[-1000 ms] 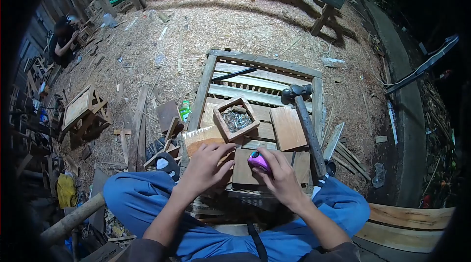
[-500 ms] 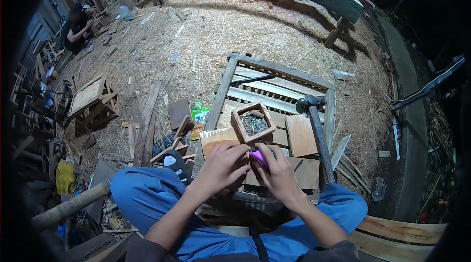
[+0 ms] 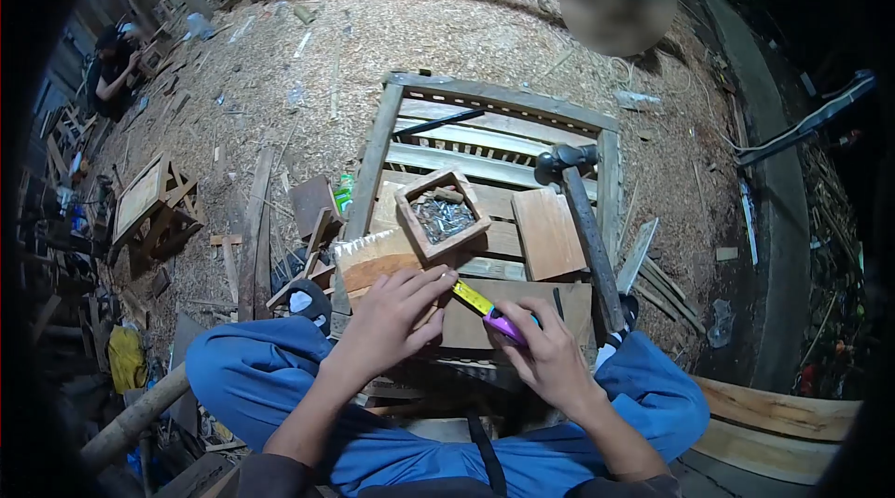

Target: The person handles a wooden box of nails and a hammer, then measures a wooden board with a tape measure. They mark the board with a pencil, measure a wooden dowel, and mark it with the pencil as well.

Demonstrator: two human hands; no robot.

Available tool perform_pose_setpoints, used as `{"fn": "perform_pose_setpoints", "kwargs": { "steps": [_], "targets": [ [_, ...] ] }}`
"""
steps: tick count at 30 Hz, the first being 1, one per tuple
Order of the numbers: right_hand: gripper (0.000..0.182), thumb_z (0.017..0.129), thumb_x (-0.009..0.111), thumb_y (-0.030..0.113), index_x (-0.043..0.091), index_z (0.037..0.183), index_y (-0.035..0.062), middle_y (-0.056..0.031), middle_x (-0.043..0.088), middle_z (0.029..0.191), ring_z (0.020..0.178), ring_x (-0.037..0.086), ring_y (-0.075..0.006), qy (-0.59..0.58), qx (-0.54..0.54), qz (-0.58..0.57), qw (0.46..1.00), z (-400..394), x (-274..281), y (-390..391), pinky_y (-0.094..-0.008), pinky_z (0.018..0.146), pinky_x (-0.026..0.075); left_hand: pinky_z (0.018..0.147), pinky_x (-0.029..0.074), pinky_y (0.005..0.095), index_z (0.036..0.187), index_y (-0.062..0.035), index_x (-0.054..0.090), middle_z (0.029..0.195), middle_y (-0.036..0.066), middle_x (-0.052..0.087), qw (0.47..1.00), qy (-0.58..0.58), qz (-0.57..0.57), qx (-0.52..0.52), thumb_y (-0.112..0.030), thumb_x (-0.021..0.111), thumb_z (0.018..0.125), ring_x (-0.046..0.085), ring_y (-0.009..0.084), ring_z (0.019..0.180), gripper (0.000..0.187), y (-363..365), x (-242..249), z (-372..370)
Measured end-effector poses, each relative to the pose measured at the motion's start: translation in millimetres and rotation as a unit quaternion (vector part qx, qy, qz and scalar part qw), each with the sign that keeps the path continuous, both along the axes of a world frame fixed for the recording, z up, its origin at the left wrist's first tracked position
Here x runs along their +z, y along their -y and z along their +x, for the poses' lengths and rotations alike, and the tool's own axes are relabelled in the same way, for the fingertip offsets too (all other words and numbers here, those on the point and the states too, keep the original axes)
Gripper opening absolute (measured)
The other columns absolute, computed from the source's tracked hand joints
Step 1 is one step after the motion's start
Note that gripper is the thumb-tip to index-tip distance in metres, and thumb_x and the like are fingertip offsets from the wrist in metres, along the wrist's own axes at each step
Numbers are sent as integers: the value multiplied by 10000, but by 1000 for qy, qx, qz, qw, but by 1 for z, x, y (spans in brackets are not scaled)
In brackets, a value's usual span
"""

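Currently, a tape measure (image 3: 506, 326) is being gripped in the right hand (image 3: 548, 353), above a board (image 3: 457, 330) on the slatted table (image 3: 513, 95). Its yellow blade (image 3: 474, 297) is being held extended toward the left hand (image 3: 384, 319); whether its tip is being pinched there cannot be told. Metal pieces (image 3: 443, 218) are being contained in a wooden box (image 3: 466, 239) beyond; a hammer (image 3: 591, 242) is being supported along the table's right side.

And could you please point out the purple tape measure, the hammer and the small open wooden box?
Purple tape measure (image 3: 505, 325): head view, on its purple case.
Hammer (image 3: 591, 246): head view, midway along its handle.
Wooden box (image 3: 458, 239): head view, on its near wall.
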State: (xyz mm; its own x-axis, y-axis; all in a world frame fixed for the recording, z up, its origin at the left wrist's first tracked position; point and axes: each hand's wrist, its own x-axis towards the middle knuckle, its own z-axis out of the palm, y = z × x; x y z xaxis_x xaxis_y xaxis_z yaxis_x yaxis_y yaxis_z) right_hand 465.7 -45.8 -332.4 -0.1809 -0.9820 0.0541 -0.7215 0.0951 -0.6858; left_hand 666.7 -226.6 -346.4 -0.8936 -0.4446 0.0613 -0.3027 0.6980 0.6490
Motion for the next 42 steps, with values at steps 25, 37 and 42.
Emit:
{"fn": "perform_pose_setpoints", "kwargs": {
  "steps": [25, 37, 42],
  "targets": [
    [603, 839, 825, 181, 637, 1411, 158, -186, 601, 1217, 1044, 656, -401, -6, -37, -26, 999, -15, -17, -47, -476, 893, 542, 917, 520, 424, 1225, -39, 754, 1297, 131, 736, 998, -39, -37, 27, -110, 790, 901, 685, 314, 1049, 333, 0, -2, -16],
    [584, 869, 800, 193, 629, 1426, 162, -190, 611, 1225, 1056, 671, -404, -23, -22, -11, 999, -14, -8, -36, -481, 903, 553, 849, 516, 406, 1203, -54, 758, 1276, 127, 749, 997, -62, -23, 27, -111, 798, 906, 729, 311, 1050, 305, 1, -4, -12],
    [594, 871, 797, 186, 620, 1437, 162, -188, 609, 1235, 1084, 666, -402, -20, -17, -1, 1000, -13, -9, -36, -483, 925, 548, 804, 542, 371, 1165, -47, 747, 1260, 129, 757, 997, -67, -24, 37, -75, 810, 875, 751, 308, 954, 298, -2, -5, -14]
  ]
}}
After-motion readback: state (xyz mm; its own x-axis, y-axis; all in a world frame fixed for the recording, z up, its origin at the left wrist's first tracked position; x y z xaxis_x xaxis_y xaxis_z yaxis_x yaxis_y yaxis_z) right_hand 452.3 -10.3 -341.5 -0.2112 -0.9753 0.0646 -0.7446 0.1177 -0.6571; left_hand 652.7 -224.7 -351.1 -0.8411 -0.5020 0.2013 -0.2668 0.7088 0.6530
